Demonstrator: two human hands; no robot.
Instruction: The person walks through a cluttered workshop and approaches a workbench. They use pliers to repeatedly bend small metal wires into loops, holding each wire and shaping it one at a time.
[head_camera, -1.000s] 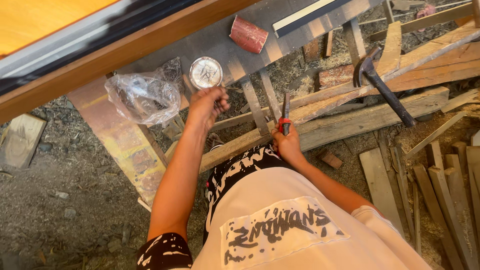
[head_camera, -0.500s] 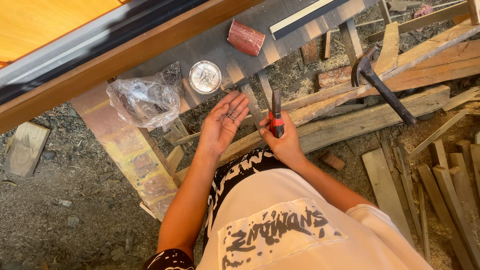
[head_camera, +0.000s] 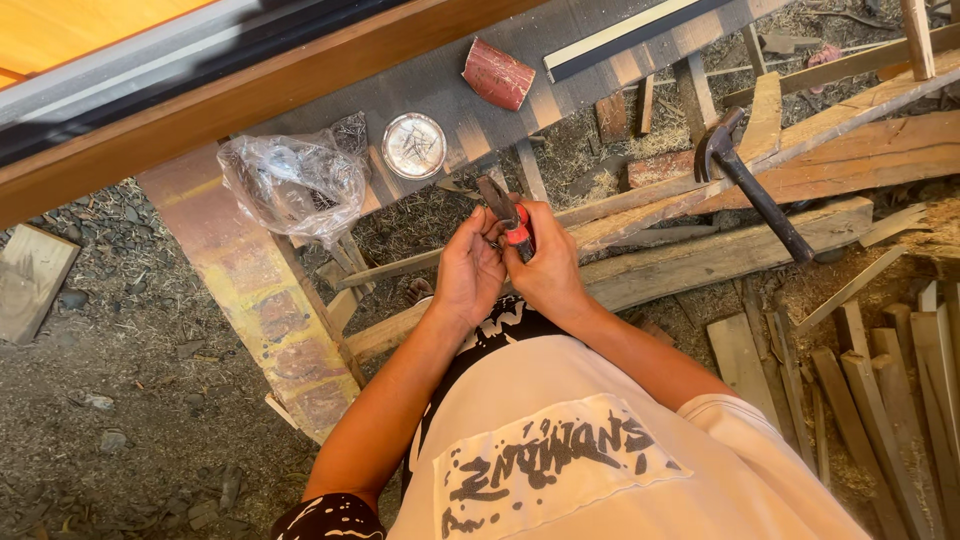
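My right hand (head_camera: 548, 268) grips red-handled pliers (head_camera: 505, 215), jaws pointing up and away from me. My left hand (head_camera: 468, 272) is cupped beside them, its fingertips touching the pliers near the jaws. What the fingers pinch there is too small to tell. Both hands hover above wooden slats (head_camera: 640, 265) on the ground, just in front of my white printed shirt.
A round tin lid (head_camera: 414, 146), a crumpled clear plastic bag (head_camera: 292, 182) and a red sandpaper piece (head_camera: 497, 73) lie on a grey bench board (head_camera: 560, 40). A claw hammer (head_camera: 750, 185) rests on planks at the right. Loose wood strips and gravel cover the ground.
My left hand drew back from the tin lid and came to the pliers. My right hand lifted the pliers up to meet it.
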